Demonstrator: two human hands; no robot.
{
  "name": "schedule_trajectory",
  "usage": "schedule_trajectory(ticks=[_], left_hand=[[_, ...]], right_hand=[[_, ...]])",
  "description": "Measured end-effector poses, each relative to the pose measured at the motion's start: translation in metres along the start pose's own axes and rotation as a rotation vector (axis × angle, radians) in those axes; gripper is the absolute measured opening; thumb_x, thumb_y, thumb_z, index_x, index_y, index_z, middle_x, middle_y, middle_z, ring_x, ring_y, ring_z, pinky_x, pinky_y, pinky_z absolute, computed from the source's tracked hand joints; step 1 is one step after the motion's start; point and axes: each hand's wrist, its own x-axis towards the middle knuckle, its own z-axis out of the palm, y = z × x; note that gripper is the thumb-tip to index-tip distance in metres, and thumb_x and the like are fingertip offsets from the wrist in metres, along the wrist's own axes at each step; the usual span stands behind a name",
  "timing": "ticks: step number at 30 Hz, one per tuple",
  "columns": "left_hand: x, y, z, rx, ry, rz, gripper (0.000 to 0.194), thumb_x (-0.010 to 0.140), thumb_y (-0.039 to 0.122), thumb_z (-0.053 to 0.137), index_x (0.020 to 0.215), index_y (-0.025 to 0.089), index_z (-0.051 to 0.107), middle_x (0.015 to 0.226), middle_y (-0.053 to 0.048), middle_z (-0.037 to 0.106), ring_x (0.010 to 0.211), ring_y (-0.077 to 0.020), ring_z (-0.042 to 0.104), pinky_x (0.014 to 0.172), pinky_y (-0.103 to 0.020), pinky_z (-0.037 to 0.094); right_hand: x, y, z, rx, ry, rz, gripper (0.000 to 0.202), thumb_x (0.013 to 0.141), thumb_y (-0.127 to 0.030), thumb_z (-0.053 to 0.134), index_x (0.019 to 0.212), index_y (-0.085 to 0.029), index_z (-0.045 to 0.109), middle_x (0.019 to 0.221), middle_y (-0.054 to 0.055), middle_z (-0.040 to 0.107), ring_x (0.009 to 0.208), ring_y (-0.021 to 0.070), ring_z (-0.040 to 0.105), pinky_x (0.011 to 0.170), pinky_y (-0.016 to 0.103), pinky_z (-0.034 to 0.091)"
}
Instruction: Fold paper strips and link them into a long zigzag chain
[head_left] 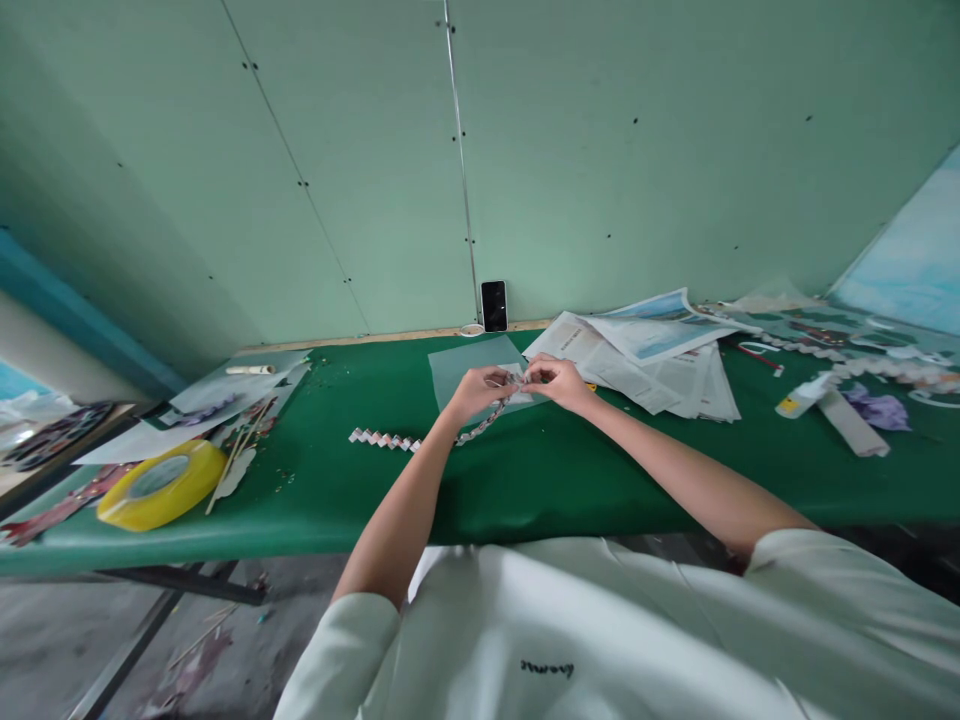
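A zigzag chain of folded paper (pixel 385 440) lies on the green table (pixel 495 490), passes behind my left forearm and curves up to my fingers. My left hand (pixel 480 391) pinches the chain's upper end. Close beside it on the right, my right hand (pixel 556 382) has its fingers pressed together at the same end, where small pale folded pieces show between the two hands. Under and behind the hands lies a translucent sheet (pixel 454 372) with some small white paper on it.
A phone (pixel 493 306) leans upright against the green wall. Newspaper sheets (pixel 667 375) spread right of my hands. Farther right are a glue bottle (pixel 801 398) and purple crumpled material (pixel 877 408). A yellow tape roll (pixel 161 484) and thin sticks (pixel 238 452) lie left.
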Motion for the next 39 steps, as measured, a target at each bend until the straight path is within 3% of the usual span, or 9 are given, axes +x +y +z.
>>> schedule_trajectory(ticks=[4, 9, 17, 25, 30, 39], left_hand=[[-0.001, 0.002, -0.002, 0.019, -0.011, 0.020, 0.041, 0.074, 0.050, 0.087, 0.098, 0.018, 0.079, 0.095, -0.011, 0.080, 0.086, -0.0244, 0.075, 0.073, -0.031, 0.058], [0.000, 0.001, -0.001, 0.070, -0.026, 0.061, 0.037, 0.077, 0.047, 0.085, 0.098, 0.017, 0.080, 0.101, -0.011, 0.080, 0.091, -0.0260, 0.076, 0.078, -0.033, 0.059], [-0.003, 0.005, -0.001, 0.082, -0.108, 0.112, 0.034, 0.084, 0.044, 0.079, 0.105, 0.018, 0.080, 0.105, -0.012, 0.080, 0.092, -0.0257, 0.076, 0.080, -0.033, 0.060], [-0.002, 0.004, 0.001, 0.086, -0.061, 0.099, 0.030, 0.084, 0.042, 0.078, 0.100, 0.017, 0.080, 0.099, -0.012, 0.081, 0.088, -0.0264, 0.076, 0.079, -0.034, 0.059], [-0.002, 0.005, 0.001, 0.055, -0.054, 0.092, 0.031, 0.083, 0.042, 0.080, 0.102, 0.017, 0.080, 0.101, -0.012, 0.081, 0.088, -0.0260, 0.076, 0.079, -0.034, 0.059], [0.003, -0.003, 0.002, 0.043, 0.085, 0.072, 0.034, 0.077, 0.038, 0.088, 0.100, 0.015, 0.078, 0.104, -0.014, 0.081, 0.096, -0.0282, 0.078, 0.082, -0.035, 0.061]], right_hand=[[-0.002, -0.009, 0.002, 0.006, -0.027, -0.012, 0.043, 0.078, -0.064, 0.084, 0.081, -0.021, 0.075, 0.086, 0.006, 0.068, 0.077, 0.0220, 0.066, 0.069, 0.037, 0.057], [-0.005, -0.011, 0.003, -0.090, -0.065, -0.139, 0.040, 0.084, -0.057, 0.083, 0.071, -0.023, 0.067, 0.081, 0.005, 0.066, 0.078, 0.0228, 0.065, 0.072, 0.039, 0.055], [-0.006, -0.011, -0.001, -0.217, -0.125, -0.266, 0.034, 0.094, -0.052, 0.074, 0.076, -0.024, 0.068, 0.082, 0.005, 0.064, 0.073, 0.0213, 0.062, 0.069, 0.036, 0.051], [-0.007, -0.016, -0.001, -0.233, -0.159, -0.172, 0.037, 0.092, -0.057, 0.075, 0.076, -0.024, 0.072, 0.074, 0.004, 0.071, 0.067, 0.0215, 0.065, 0.065, 0.034, 0.051], [-0.008, -0.017, -0.006, -0.217, -0.206, -0.134, 0.028, 0.095, -0.053, 0.072, 0.093, -0.026, 0.078, 0.076, 0.004, 0.075, 0.066, 0.0227, 0.069, 0.065, 0.035, 0.054], [-0.008, -0.009, -0.007, -0.297, -0.144, -0.296, 0.019, 0.102, -0.037, 0.064, 0.096, -0.026, 0.079, 0.091, 0.006, 0.080, 0.082, 0.0242, 0.076, 0.074, 0.037, 0.060]])
